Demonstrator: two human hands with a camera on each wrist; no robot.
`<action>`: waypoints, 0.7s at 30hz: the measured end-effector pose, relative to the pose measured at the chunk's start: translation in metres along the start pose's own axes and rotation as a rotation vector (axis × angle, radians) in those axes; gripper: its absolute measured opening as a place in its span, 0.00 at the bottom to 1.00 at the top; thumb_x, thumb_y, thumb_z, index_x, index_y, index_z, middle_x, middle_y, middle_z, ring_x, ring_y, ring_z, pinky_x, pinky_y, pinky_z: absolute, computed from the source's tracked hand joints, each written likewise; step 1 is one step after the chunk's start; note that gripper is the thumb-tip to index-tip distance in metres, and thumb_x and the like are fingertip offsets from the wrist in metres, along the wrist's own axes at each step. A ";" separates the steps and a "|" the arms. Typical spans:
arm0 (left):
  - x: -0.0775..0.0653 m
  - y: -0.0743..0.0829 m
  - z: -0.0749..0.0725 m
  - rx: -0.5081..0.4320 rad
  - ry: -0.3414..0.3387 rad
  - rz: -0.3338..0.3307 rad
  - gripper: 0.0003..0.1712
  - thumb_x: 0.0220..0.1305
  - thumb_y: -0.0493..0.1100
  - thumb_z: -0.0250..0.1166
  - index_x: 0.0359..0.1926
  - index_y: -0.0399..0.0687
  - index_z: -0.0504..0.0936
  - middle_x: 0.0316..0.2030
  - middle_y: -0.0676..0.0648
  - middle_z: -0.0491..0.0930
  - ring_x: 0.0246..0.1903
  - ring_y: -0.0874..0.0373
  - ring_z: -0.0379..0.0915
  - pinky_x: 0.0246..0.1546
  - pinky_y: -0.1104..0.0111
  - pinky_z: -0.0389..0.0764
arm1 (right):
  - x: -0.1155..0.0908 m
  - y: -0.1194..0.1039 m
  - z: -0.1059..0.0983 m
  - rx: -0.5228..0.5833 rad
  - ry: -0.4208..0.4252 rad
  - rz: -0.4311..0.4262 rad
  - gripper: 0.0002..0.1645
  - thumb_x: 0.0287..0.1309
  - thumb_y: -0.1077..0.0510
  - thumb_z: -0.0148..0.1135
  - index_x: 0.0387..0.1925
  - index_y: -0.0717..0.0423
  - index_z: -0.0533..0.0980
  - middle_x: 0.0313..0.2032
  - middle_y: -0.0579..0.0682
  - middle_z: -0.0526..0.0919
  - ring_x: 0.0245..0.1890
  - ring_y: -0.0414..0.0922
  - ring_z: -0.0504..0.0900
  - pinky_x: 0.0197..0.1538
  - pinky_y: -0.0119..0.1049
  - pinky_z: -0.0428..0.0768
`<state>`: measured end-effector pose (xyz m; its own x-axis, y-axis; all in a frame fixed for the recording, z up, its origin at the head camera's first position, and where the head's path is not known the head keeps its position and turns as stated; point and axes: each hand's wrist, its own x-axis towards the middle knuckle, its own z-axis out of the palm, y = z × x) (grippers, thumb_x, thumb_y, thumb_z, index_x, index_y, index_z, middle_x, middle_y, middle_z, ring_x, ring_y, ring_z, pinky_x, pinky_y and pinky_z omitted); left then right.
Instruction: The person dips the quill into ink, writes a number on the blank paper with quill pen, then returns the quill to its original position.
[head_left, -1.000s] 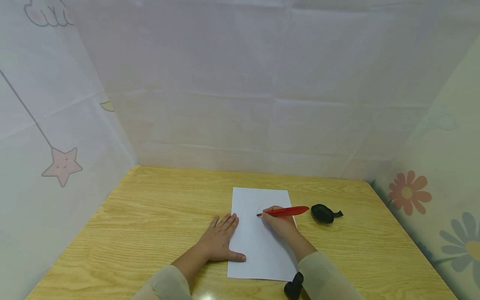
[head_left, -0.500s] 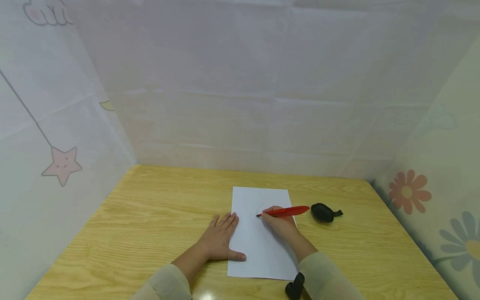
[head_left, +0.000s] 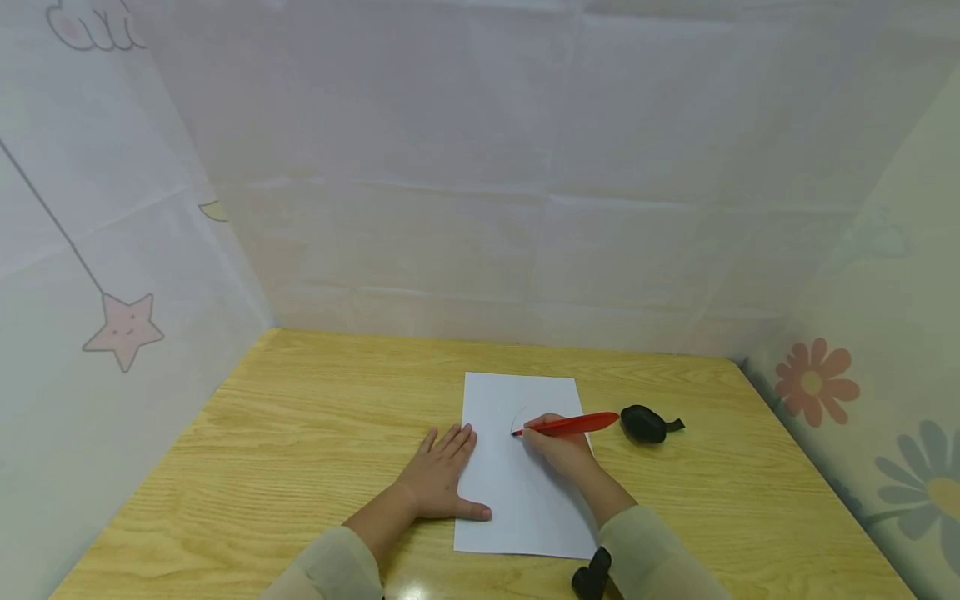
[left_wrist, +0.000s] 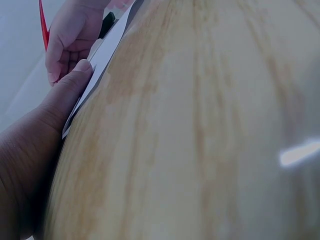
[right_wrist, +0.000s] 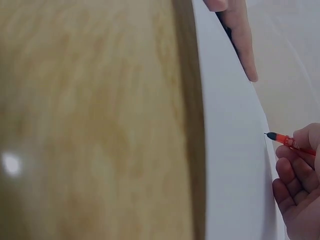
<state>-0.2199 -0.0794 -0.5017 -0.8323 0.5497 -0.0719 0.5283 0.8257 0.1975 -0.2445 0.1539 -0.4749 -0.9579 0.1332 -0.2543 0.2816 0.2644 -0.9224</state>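
Observation:
A sheet of white paper (head_left: 498, 517) lies on the wooden table, with a thin curved line drawn on its upper half. My right hand (head_left: 564, 454) pinches a red feather pen (head_left: 576, 423) near its tip. In the right wrist view the black point of the pen (right_wrist: 280, 138) shows close over the sheet, with the thumb and index finger around the barrel and the other fingers curled beneath. My left hand (head_left: 438, 483) rests flat with its fingers spread across the sheet's left edge, its thumb (left_wrist: 80, 70) on the paper.
To the right of the paper lies a black rounded object (head_left: 643, 425) with a short tail. Another black piece (head_left: 592, 575) sits beside the right sleeve at the sheet's lower corner. A pale cloth wall (head_left: 480, 250) stands behind the wooden table (head_left: 315, 400).
The pen tip has moved slightly down and to the left along the curved line, which is a little longer. My left hand stays in place on the paper.

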 end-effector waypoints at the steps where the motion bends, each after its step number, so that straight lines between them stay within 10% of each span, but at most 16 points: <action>1: 0.000 0.000 0.000 0.000 -0.001 -0.001 0.70 0.46 0.85 0.55 0.78 0.45 0.47 0.79 0.47 0.42 0.78 0.52 0.35 0.76 0.47 0.39 | 0.000 0.000 0.000 -0.002 -0.002 -0.002 0.09 0.53 0.58 0.69 0.37 0.57 0.82 0.31 0.47 0.83 0.35 0.46 0.74 0.37 0.33 0.73; 21: 0.000 0.001 0.000 -0.012 -0.012 -0.012 0.71 0.45 0.85 0.55 0.78 0.46 0.47 0.79 0.47 0.42 0.78 0.52 0.34 0.76 0.48 0.38 | -0.005 0.003 -0.002 -0.041 -0.031 -0.032 0.08 0.55 0.59 0.68 0.36 0.58 0.83 0.28 0.47 0.82 0.31 0.45 0.74 0.35 0.32 0.73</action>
<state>-0.2198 -0.0787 -0.5015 -0.8364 0.5414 -0.0857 0.5164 0.8307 0.2079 -0.2392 0.1560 -0.4758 -0.9676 0.0947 -0.2338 0.2518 0.3068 -0.9179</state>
